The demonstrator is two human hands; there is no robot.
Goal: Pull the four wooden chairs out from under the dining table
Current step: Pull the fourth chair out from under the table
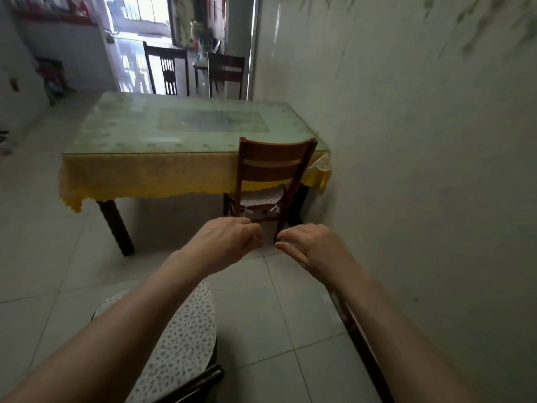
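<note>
A dining table (145,173) with a yellow cloth and a glass top stands ahead. A wooden chair (276,158) sits tucked under its near right side, its cushion under the cloth. Two more wooden chairs, one (167,68) at the left and one (226,72) at the right, stand at the table's far side. A fourth chair with a spotted cushion (180,338) is out on the floor just below me. My left hand (229,239) and my right hand (311,245) are stretched forward, fingers loosely curled, holding nothing, short of the tucked chair.
A white wall (421,184) runs close along the right side of the table and chair. Pale floor tiles (43,257) spread to the left. A dark baseboard strip (360,338) follows the wall. A bright doorway (139,39) lies beyond the table.
</note>
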